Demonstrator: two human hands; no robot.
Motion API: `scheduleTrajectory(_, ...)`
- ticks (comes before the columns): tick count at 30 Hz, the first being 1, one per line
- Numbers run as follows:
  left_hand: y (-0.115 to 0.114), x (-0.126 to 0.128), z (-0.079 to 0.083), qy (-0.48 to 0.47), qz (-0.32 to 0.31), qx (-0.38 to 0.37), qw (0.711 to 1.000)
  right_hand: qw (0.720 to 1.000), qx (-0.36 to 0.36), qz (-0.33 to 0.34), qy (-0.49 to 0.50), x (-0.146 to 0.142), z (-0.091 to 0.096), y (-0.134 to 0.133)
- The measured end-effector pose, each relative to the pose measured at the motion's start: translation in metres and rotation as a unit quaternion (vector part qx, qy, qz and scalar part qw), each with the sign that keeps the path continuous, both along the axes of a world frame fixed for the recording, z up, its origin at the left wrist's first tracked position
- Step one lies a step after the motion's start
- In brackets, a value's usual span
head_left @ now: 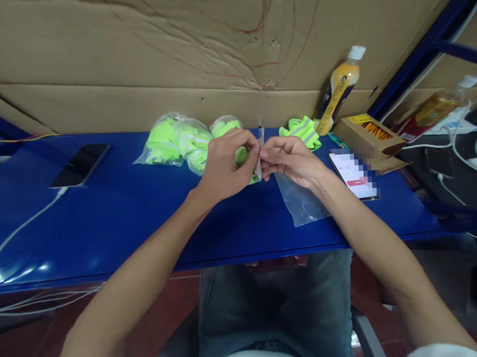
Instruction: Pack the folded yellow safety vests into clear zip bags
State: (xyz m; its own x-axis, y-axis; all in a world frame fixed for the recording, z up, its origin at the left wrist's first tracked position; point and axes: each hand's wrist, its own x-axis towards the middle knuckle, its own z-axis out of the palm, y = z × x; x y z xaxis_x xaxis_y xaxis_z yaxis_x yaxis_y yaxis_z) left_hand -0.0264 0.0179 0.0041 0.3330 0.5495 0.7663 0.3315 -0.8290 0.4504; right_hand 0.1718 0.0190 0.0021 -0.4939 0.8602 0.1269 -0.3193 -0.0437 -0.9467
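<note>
Between the two hands, pinched at the fingertips, sits a small clear plastic bag (257, 164) w/ a neon-green strap folded inside; it's held just above the bench (123, 218), mid-front. Left hand (225, 166) is curled nearly closed, thumb and fingers clamped on the bag's left side; right hand (292, 159) is likewise closed in a fine pinch on the bag's top edge, so both grip the same item. Judging by that, the step looks like sealing or folding the bag mouth; next move prob. calls for a steady press along the strip w/o letting the slick film slide. Under the right wrist lies an empty flat poly bag (300, 199), thin, glossy, crinkled. Beyond the left hand, a heap of filled bags (179, 141), puffy, shiny film over soft green webbing. Beyond the right hand, a loose green strap (302, 130) w/ grey reflective bands. Right of that: juice bottle (340, 89), smooth plastic, leaning; cardboard box (367, 133); a lit phone (353, 177). Far left, a dark phone (80, 165) on a white cable. Bench is smooth blue painted metal.
</note>
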Motion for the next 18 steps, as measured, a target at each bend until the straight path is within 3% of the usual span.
scheduleTrajectory(5,0.006,-0.004,0.005,-0.051,-0.067,-0.165,0.983,1.0,0.016,-0.02,-0.001,-0.003,-0.001,-0.001)
scheduleTrajectory(10,0.014,-0.01,0.006,-0.087,-0.116,-0.263,0.954,1.0,0.011,-0.026,0.002,-0.006,-0.001,-0.002)
scheduleTrajectory(14,0.016,-0.009,0.002,-0.117,-0.107,-0.285,0.945,0.999,-0.016,-0.042,0.017,-0.007,-0.003,-0.002)
scheduleTrajectory(18,0.01,-0.006,0.004,-0.084,-0.111,-0.285,0.948,0.998,-0.023,-0.057,0.005,-0.007,-0.007,-0.001)
